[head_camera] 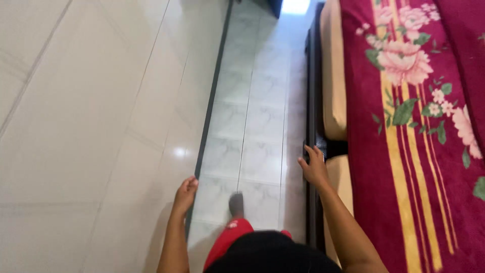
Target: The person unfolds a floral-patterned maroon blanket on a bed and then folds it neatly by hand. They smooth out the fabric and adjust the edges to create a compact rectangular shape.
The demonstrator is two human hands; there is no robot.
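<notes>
just right hand (314, 169) on bed frame (311, 101) (dark)

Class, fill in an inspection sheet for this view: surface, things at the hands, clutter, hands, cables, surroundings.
Surface: glossy white marble-pattern floor tiles, narrow aisle.
Things at the hands: dark bed frame edge, touched by the right hand; white tiled wall, next to the left hand.
Clutter: nothing seen.
Hands: left hand loosely curled, empty; right hand open, fingers spread on the frame.
Cables: nothing seen.
Surroundings: crimson floral blanket with yellow stripes over a tan mattress.
</notes>
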